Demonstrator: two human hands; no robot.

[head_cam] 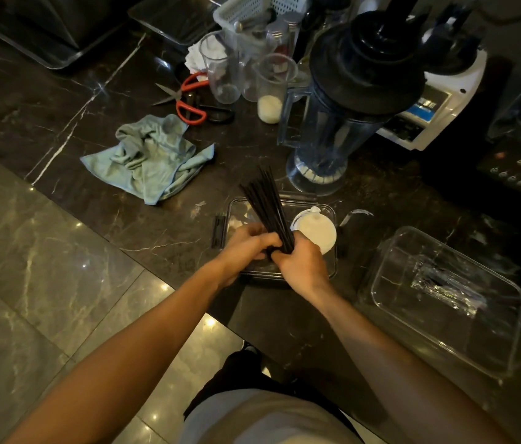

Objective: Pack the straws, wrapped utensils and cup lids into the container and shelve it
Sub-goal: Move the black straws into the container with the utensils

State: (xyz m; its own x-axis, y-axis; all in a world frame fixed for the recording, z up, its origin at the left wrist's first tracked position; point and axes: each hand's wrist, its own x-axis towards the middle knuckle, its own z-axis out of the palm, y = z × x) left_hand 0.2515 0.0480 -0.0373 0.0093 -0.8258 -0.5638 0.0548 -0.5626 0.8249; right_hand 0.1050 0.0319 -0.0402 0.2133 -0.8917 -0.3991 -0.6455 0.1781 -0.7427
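Straws (268, 213) are the bit being dealt with right now, a bundle of black ones. Both hands have them: the left hand (246, 248) and the right hand (300, 267) are curled round the lower end of the bundle, fingers (257, 240) clamped on it, and the tops fan out up and away from the fingers. So none of the straws are packed yet as far as I can tell.

Right under the fingers sits a clear tray-like piece with black latches (220, 230), I'd guess the container's lid or a second box, can't tell which. A stack of white cup lids (315, 230) rests on it, just right of the fingers.

Off to the right of the right hand, well apart, is the clear container (496, 344) on the table (163, 219). Something clear and crinkly with a dark shape lies inside, probably the wrapped utensils (448, 288), so that part looks done.

My read: about a third in. Still to go: straws in, cup lids in, close it up, shelve it. No shelf in view.
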